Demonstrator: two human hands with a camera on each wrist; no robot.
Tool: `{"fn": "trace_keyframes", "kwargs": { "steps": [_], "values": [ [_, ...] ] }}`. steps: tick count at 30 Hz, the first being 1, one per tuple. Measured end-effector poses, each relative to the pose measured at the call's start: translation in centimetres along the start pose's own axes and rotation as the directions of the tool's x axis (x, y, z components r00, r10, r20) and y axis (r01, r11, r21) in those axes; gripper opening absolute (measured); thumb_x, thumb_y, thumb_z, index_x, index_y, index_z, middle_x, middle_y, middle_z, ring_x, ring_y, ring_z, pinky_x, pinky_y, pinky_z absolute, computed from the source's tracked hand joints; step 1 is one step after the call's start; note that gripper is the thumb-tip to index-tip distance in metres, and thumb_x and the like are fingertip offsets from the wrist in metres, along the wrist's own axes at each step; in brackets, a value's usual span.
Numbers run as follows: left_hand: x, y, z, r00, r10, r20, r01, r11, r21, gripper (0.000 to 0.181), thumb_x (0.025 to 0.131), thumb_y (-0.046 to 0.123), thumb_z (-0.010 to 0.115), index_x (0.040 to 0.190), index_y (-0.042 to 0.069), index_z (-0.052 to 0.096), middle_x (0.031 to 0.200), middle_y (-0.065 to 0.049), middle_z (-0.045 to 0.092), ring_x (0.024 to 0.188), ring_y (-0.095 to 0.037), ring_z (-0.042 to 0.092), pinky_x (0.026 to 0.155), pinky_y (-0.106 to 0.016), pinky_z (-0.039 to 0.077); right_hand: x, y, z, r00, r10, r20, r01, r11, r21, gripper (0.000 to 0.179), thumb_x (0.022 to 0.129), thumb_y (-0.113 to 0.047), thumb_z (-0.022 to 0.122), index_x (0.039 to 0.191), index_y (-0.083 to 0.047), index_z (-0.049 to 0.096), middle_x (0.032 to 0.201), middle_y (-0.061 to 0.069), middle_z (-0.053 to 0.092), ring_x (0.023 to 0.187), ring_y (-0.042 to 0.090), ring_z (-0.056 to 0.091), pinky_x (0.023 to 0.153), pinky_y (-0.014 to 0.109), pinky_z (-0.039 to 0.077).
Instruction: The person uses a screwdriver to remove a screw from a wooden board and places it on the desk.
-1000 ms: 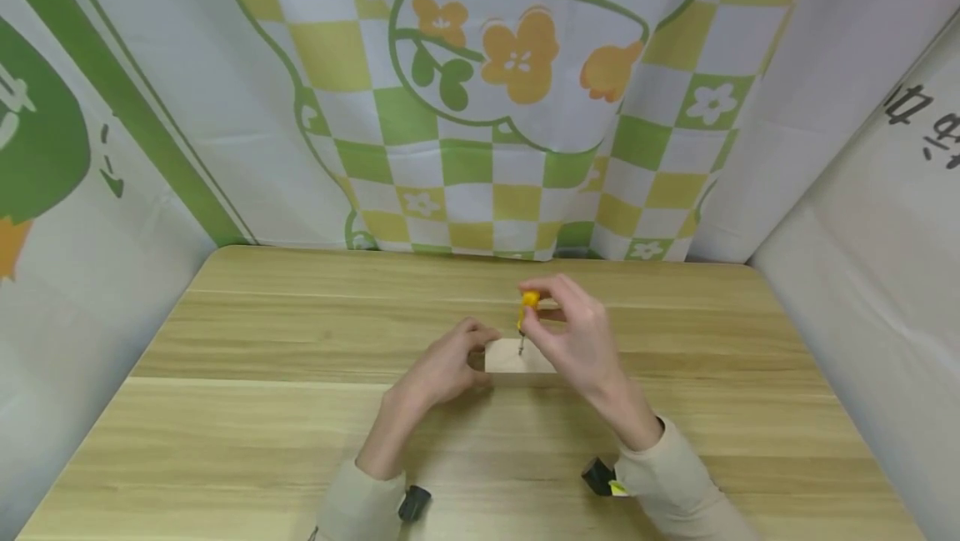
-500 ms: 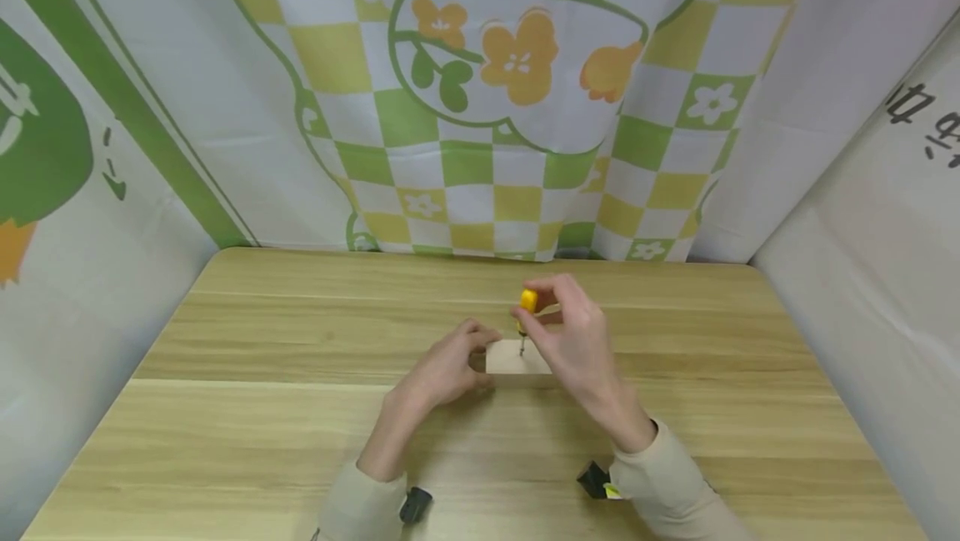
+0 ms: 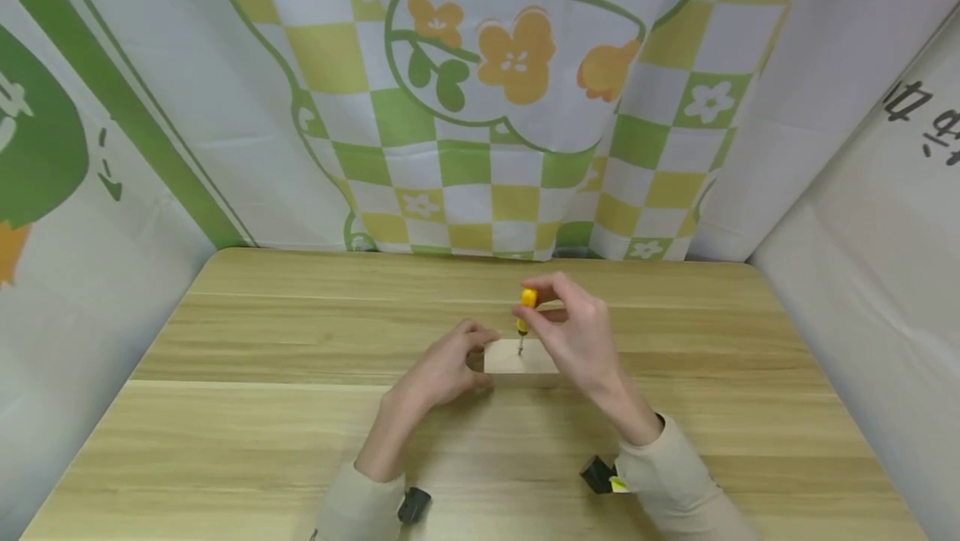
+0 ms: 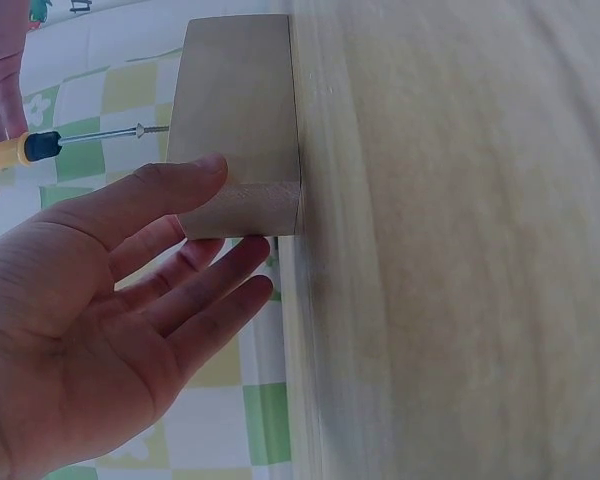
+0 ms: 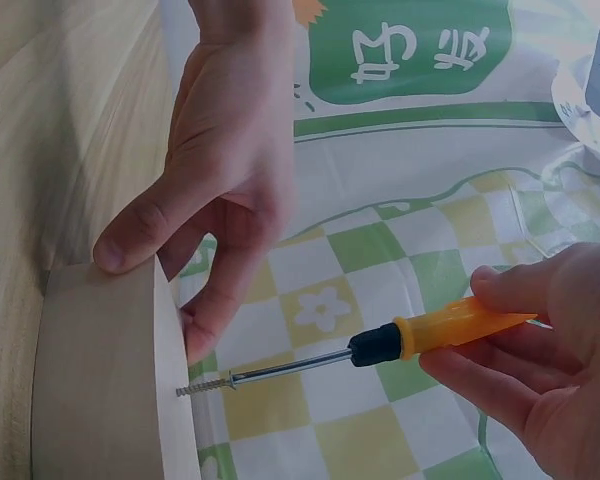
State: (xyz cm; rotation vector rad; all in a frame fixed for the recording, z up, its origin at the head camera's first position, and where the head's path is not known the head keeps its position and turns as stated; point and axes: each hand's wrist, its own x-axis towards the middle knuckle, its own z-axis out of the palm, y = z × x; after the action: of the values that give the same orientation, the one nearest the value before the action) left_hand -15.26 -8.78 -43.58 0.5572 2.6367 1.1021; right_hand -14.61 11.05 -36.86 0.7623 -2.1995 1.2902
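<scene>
A pale wooden block (image 3: 502, 357) lies on the table, and a screw (image 5: 205, 387) stands in its upper face with much of its thread showing. My left hand (image 3: 444, 364) grips the block's left end, thumb on the near side and fingers around the far side. My right hand (image 3: 581, 341) pinches the yellow handle of a screwdriver (image 5: 450, 325) between thumb and fingers. The screwdriver (image 4: 95, 135) points down at the block, its tip meeting the screw head. In the head view the right hand hides the block's right end.
The wood-grain table (image 3: 262, 433) spreads around both hands. A printed curtain (image 3: 465, 162) hangs along its back edge, with white side panels (image 3: 870, 274) at left and right. A black wrist device (image 3: 597, 474) sits at the right sleeve.
The right hand's fingers have shifted slightly on the screwdriver handle, which has turned a little. Block and left hand stay in place.
</scene>
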Motion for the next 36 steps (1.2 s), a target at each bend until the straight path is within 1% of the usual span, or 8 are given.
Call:
{"fn": "trace_keyframes", "kwargs": {
  "steps": [6, 13, 18, 23, 27, 31, 33, 36],
  "values": [
    [0.0, 0.0, 0.0, 1.0, -0.008, 0.001, 0.008, 1.0, -0.006, 0.063, 0.08, 0.007, 0.08, 0.138, 0.005, 0.057, 0.13, -0.009, 0.057, 0.122, -0.03, 0.057, 0.104, -0.048, 0.047, 0.2, -0.1, 0.0, 0.996, -0.038, 0.085, 0.036, 0.999, 0.026, 0.027, 0.083, 0.006, 0.074, 0.107, 0.002, 0.062, 0.096, 0.012, 0.073, 0.091, 0.024, 0.075, 0.075, 0.023, 0.059],
    [0.0, 0.0, 0.0, 1.0, -0.014, -0.004, 0.014, 1.0, -0.01, 0.063, 0.079, 0.007, 0.08, 0.138, 0.006, 0.057, 0.129, -0.008, 0.057, 0.122, -0.03, 0.057, 0.104, -0.047, 0.048, 0.2, 0.0, 0.3, 0.993, -0.077, 0.094, 0.075, 0.997, 0.023, 0.025, 0.085, 0.01, 0.07, 0.108, 0.004, 0.061, 0.1, 0.016, 0.072, 0.098, 0.027, 0.073, 0.08, 0.025, 0.059],
    [0.1, 0.1, 0.0, 1.0, -0.023, -0.001, 0.023, 1.0, -0.01, 0.063, 0.08, 0.007, 0.08, 0.138, 0.006, 0.057, 0.129, -0.007, 0.057, 0.123, -0.029, 0.057, 0.104, -0.046, 0.047, 0.0, 0.1, 0.6, 0.993, -0.063, 0.102, 0.064, 0.998, -0.007, 0.023, 0.087, 0.01, 0.064, 0.109, 0.002, 0.06, 0.104, 0.016, 0.072, 0.101, 0.027, 0.072, 0.083, 0.027, 0.059],
    [0.0, 0.2, 0.0, 1.0, -0.023, 0.01, 0.023, 1.0, -0.007, 0.063, 0.081, 0.008, 0.08, 0.139, 0.008, 0.056, 0.129, -0.007, 0.056, 0.123, -0.029, 0.056, 0.103, -0.047, 0.048, -0.5, 0.1, 0.5, 0.997, -0.025, 0.071, 0.029, 0.999, -0.046, 0.023, 0.087, 0.007, 0.064, 0.108, 0.0, 0.06, 0.105, 0.013, 0.07, 0.1, 0.025, 0.071, 0.083, 0.031, 0.06],
    [0.0, 0.1, 0.1, 1.0, -0.019, 0.017, 0.019, 1.0, 0.005, 0.064, 0.081, 0.009, 0.08, 0.14, 0.008, 0.056, 0.129, -0.007, 0.056, 0.122, -0.029, 0.056, 0.102, -0.046, 0.049, -0.8, 0.3, 0.5, 0.999, -0.036, 0.014, 0.038, 0.996, -0.086, 0.02, 0.088, 0.001, 0.069, 0.107, 0.001, 0.061, 0.104, 0.012, 0.064, 0.096, 0.022, 0.065, 0.082, 0.031, 0.06],
    [0.1, 0.1, 0.2, 1.0, -0.013, 0.014, 0.013, 1.0, 0.008, 0.064, 0.081, 0.009, 0.08, 0.14, 0.008, 0.055, 0.129, -0.007, 0.056, 0.122, -0.029, 0.056, 0.102, -0.046, 0.049, -0.8, 0.3, 0.5, 0.999, -0.042, -0.027, 0.039, 0.991, -0.124, 0.027, 0.087, -0.004, 0.075, 0.108, 0.002, 0.06, 0.098, 0.011, 0.059, 0.086, 0.017, 0.062, 0.071, 0.025, 0.059],
    [0.1, 0.1, 0.1, 1.0, -0.01, 0.008, 0.01, 1.0, 0.005, 0.064, 0.08, 0.008, 0.08, 0.14, 0.007, 0.056, 0.128, -0.007, 0.056, 0.122, -0.029, 0.057, 0.102, -0.046, 0.048, -0.6, 0.2, 0.5, 0.999, -0.039, -0.033, 0.035, 0.992, -0.123, 0.03, 0.085, -0.004, 0.077, 0.108, 0.003, 0.059, 0.096, 0.01, 0.059, 0.082, 0.017, 0.063, 0.066, 0.023, 0.058],
    [0.1, 0.0, 0.0, 1.0, -0.01, 0.004, 0.01, 1.0, 0.001, 0.064, 0.08, 0.008, 0.08, 0.139, 0.006, 0.056, 0.127, -0.007, 0.056, 0.122, -0.03, 0.057, 0.102, -0.047, 0.049, -0.4, 0.0, 0.4, 0.999, -0.042, -0.031, 0.039, 0.994, -0.097, 0.031, 0.082, -0.001, 0.079, 0.105, 0.002, 0.059, 0.094, 0.01, 0.063, 0.08, 0.018, 0.066, 0.062, 0.022, 0.058]
  ]
}}
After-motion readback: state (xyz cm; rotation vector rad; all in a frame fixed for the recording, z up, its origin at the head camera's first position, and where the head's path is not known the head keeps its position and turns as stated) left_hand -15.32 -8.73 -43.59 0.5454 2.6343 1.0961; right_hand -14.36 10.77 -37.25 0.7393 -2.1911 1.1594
